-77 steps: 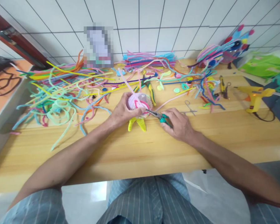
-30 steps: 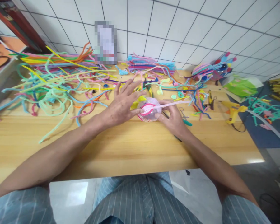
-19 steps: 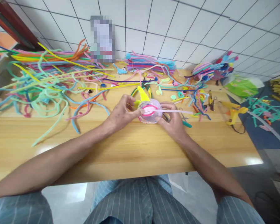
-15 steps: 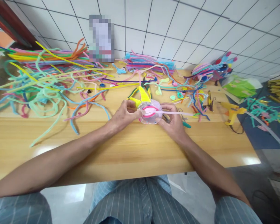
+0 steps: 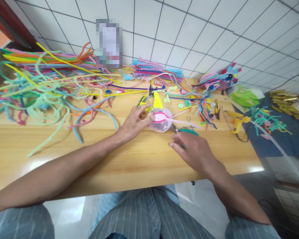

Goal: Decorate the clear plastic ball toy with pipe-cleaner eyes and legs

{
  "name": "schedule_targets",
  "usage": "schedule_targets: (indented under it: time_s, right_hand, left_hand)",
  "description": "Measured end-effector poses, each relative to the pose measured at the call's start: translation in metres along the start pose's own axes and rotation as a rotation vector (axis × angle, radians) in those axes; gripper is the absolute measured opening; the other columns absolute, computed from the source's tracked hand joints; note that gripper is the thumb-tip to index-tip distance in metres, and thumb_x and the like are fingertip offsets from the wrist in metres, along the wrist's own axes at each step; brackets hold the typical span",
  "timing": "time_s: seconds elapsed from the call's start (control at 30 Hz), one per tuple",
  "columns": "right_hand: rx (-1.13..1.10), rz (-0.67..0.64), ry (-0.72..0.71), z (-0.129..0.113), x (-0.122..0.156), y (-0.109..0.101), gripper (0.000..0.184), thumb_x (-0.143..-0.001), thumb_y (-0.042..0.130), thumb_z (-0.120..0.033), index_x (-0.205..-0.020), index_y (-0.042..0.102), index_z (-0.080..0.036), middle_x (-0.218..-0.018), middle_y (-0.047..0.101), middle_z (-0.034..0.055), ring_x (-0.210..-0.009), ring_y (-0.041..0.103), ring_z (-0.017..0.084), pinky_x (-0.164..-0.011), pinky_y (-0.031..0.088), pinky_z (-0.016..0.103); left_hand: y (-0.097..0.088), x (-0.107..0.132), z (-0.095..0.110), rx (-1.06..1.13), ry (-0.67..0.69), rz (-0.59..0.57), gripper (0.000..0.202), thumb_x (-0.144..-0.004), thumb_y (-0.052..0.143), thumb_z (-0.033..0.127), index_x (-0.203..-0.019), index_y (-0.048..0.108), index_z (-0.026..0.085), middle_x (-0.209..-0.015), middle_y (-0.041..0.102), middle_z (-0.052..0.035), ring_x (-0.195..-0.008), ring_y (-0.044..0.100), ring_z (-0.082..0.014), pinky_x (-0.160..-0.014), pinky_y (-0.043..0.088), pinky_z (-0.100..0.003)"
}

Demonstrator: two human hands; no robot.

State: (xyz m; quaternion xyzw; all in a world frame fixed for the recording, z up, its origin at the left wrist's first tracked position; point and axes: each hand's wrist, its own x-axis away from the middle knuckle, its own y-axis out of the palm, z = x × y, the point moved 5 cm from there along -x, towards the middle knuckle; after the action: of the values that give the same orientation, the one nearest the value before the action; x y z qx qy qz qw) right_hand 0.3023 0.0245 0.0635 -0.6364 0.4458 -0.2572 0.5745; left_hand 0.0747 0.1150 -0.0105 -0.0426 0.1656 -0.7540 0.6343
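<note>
In my left hand (image 5: 137, 122) is a round clear plastic body (image 5: 161, 125), held between thumb and fingers. Two yellow fuzzy pointed pieces (image 5: 157, 100) stand up from it like ears. A pink oval outline with a pale centre lies on its front, under my left thumb. From there a pale pink pipe cleaner (image 5: 184, 122) stretches off to the right. Just right of the body, my right hand (image 5: 193, 149) has its fingers curled over a pliers-like tool with green handles (image 5: 189, 131). Part of that tool is hidden under the hand.
Tangled pipe cleaners (image 5: 47, 103) cover the table's left side, with a bundle (image 5: 156, 71) at the back. A yellow glue gun (image 5: 236, 121) lies on the right. A blurred-out upright panel (image 5: 109, 43) leans on the tiled wall. Snippets and small parts lie behind my hands.
My right hand has let go of the plastic body and moved down and right, onto the green-handled tool. My left hand still holds the body. The view has turned slightly right.
</note>
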Motion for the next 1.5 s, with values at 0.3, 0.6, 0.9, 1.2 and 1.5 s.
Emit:
schedule_targets:
  time_s: [0.3,0.6,0.9,1.2,1.5]
  right_hand:
    - [-0.033,0.182,-0.242,-0.003,-0.036,-0.013,0.021,-0.103,0.064,-0.016,-0.121,0.068,-0.023,-0.112,0.078,0.0109,-0.106,0.072,0.029,-0.092,0.059,0.045]
    - [-0.132,0.15,-0.258,0.007,-0.045,-0.006,0.023,-0.102,0.059,-0.009,-0.117,0.067,-0.024,-0.107,0.075,0.0084,-0.099,0.071,0.024,-0.084,0.055,0.037]
    - [-0.186,0.098,-0.225,0.011,-0.049,-0.008,0.033,-0.094,0.056,-0.003,-0.114,0.07,-0.025,-0.099,0.071,0.005,-0.091,0.066,0.022,-0.079,0.05,0.033]
    - [-0.17,0.023,-0.216,0.013,-0.055,-0.012,0.03,-0.095,0.057,-0.006,-0.11,0.072,-0.027,-0.096,0.069,0.0037,-0.09,0.067,0.021,-0.079,0.05,0.033]
    - [-0.25,-0.022,-0.237,0.02,-0.058,-0.018,0.026,-0.099,0.058,-0.009,-0.11,0.074,-0.027,-0.097,0.071,0.0033,-0.09,0.069,0.019,-0.079,0.052,0.031]
  left_hand:
    - [0.01,0.002,0.022,0.004,0.319,-0.087,0.037,-0.103,0.068,0.04,-0.136,0.074,0.024,-0.128,0.067,-0.0101,-0.108,0.065,-0.0208,-0.089,0.057,-0.033]
    - [0.017,-0.002,0.026,0.007,0.396,-0.124,0.033,-0.107,0.064,0.038,-0.136,0.074,0.027,-0.131,0.068,-0.0096,-0.13,0.062,-0.0251,-0.118,0.05,-0.045]
    - [0.022,-0.004,0.028,0.036,0.412,-0.167,0.034,-0.108,0.063,0.043,-0.137,0.073,0.026,-0.13,0.069,-0.0099,-0.131,0.062,-0.0252,-0.119,0.049,-0.046]
    - [0.024,-0.005,0.027,0.048,0.435,-0.178,0.031,-0.106,0.068,0.04,-0.134,0.073,0.027,-0.128,0.07,-0.0085,-0.131,0.062,-0.0245,-0.116,0.05,-0.045]
    - [0.028,-0.004,0.03,0.017,0.447,-0.151,0.032,-0.108,0.063,0.038,-0.136,0.072,0.025,-0.135,0.069,-0.0103,-0.135,0.061,-0.0256,-0.12,0.047,-0.046]
